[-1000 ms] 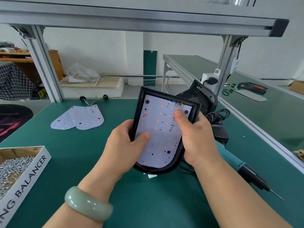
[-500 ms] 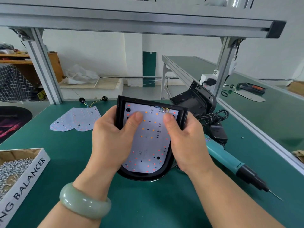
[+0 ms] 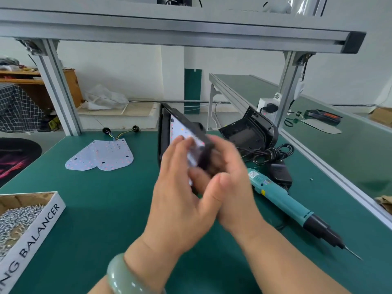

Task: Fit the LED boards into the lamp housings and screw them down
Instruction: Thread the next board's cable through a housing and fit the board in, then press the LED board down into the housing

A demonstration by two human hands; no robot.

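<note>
Green matting covers the surface (image 3: 101, 211). Far left of the left grip, a cardboard box (image 3: 45, 221) holds a heap of screws. Beyond and left of that grip, two loose LED boards (image 3: 99, 154) lie flat and overlapping, their wires trailing away. The left grip (image 3: 180, 198), a bare hand, lays fairly straight fingers against the white LED board (image 3: 180, 129), though motion blurs them. That board sits in the black lamp housing (image 3: 163, 132), which is raised off the surface and tipped up on edge between both grips. The right grip (image 3: 232, 187) is curled round the housing's right edge, thumb in front. Beyond the right grip a second housing (image 3: 251, 132) rests open. Just right of it lies a teal electric screwdriver (image 3: 282, 201).
</note>
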